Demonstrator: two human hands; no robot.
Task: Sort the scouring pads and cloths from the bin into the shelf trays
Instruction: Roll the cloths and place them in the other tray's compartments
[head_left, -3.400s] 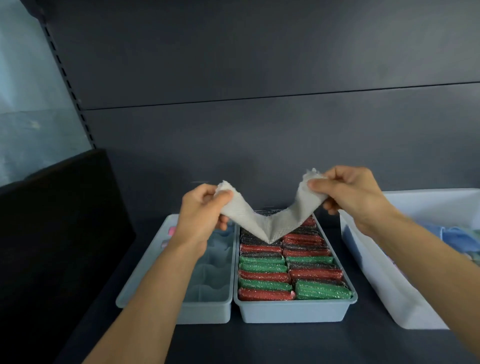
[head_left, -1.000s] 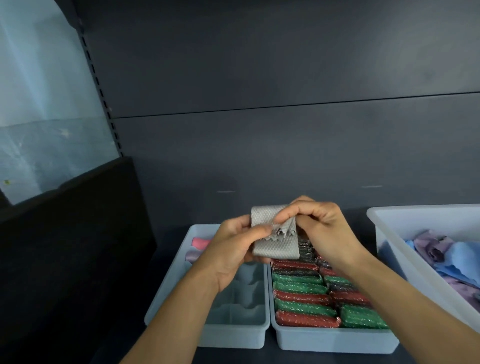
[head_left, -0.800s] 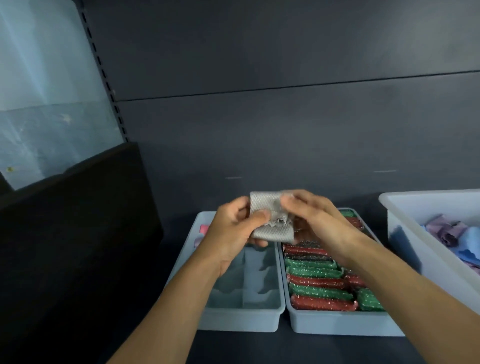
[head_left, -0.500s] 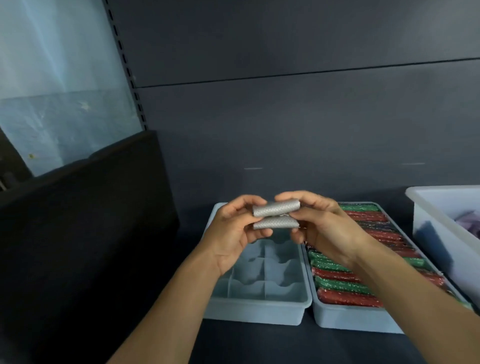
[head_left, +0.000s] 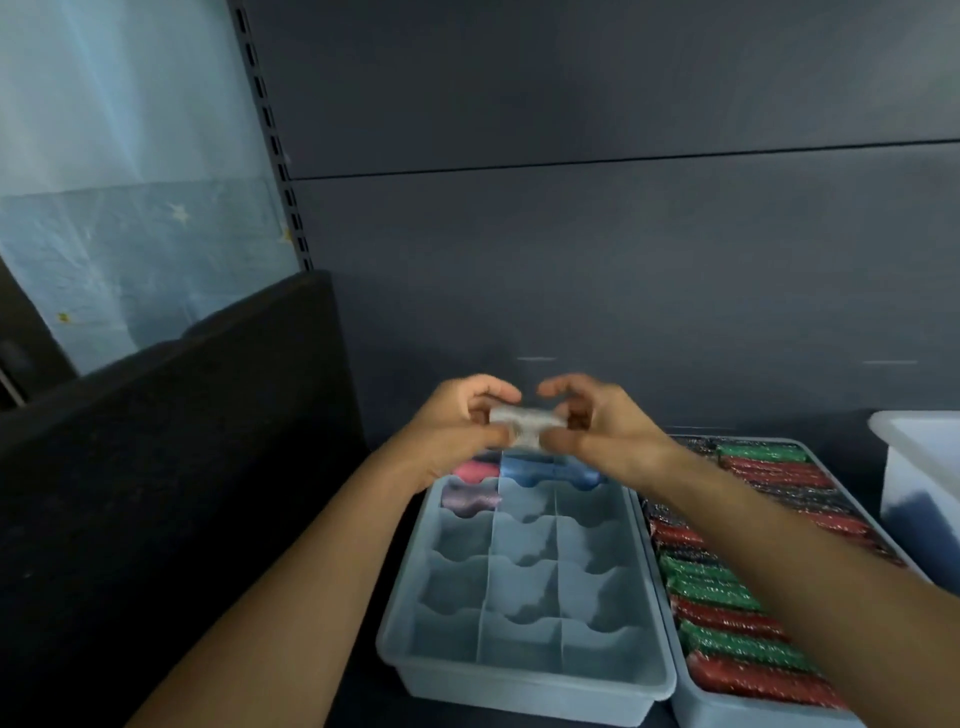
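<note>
I hold the left hand (head_left: 457, 428) and right hand (head_left: 597, 423) together above the far end of the divided tray (head_left: 519, 688). The fingers (head_left: 491, 388) of both are curled and pinch a small folded grey cloth (head_left: 522, 423) by its ends, clear of the cells below.

By my reading the pads are done: the right tray (head_left: 769, 714) is packed with rows of scouring pads (head_left: 727, 587). The cloths are barely begun. Only the far cells hold a pink roll (head_left: 475, 470), a lilac roll (head_left: 470, 501) and a blue roll (head_left: 550, 470); the near cells are bare. The white bin (head_left: 914, 467) shows only a corner, so I cannot tell what remains.

The pads look coarse and glittery in red, green and black. The trays are smooth pale-blue plastic with wavy dividers. The cloth is too blurred to show its weave.
</note>
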